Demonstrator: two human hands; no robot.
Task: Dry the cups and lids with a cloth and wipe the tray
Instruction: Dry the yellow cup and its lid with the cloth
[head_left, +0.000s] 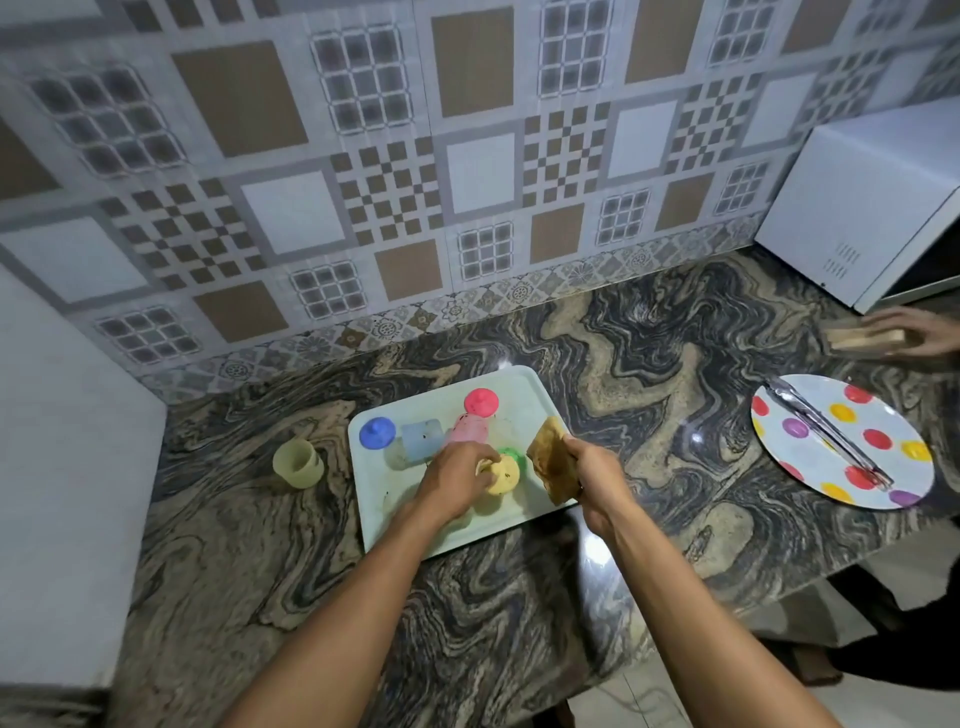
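A pale green tray (457, 530) lies on the marbled counter. On it are a blue lid (377, 433), a red lid (481, 401), a blue cup (422, 440) and a pink cup (469, 429) lying on their sides, and a green piece (514, 457) partly hidden. My left hand (457, 475) grips a yellow lid (503, 475) over the tray. At the tray's right edge my right hand (592, 480) holds a brownish cloth (551, 460). A yellow cup (297, 462) stands upright on the counter, left of the tray.
A polka-dot plate (810, 467) with metal tongs (826, 434) lies at the right. Behind it another person's hand (919, 332) rests on a wooden block (862, 335). A white microwave (862, 208) stands back right, and a white wall block (62, 467) bounds the left.
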